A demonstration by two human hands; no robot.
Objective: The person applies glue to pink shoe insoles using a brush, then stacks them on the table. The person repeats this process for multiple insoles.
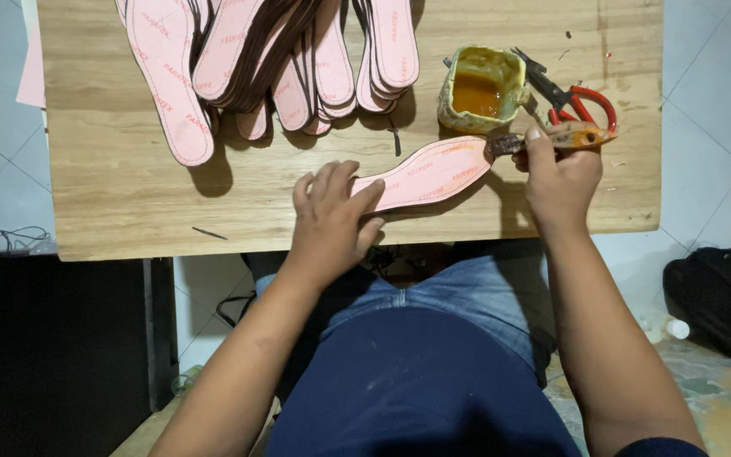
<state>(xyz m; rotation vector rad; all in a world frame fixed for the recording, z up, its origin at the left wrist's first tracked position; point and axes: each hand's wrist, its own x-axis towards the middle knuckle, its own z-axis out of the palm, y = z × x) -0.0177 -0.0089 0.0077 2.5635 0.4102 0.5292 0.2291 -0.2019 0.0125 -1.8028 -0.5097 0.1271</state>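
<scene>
Insole [429, 173]: pink, flat, long axis running 8 to 2 o'clock, toe toward 2.
Left hand [332, 216]: your fingers spread, pressing its heel.
Right hand [562, 173]: you grip a brush [552, 138] at its toe.

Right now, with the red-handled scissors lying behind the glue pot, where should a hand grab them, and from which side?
Take the scissors by the red loop handles, coming from the right. The loops point toward the table's right edge and lie partly bare, while the dark blades run up-left beside the glue pot. The right hand, holding the brush, sits just in front, so approach past it.
</scene>
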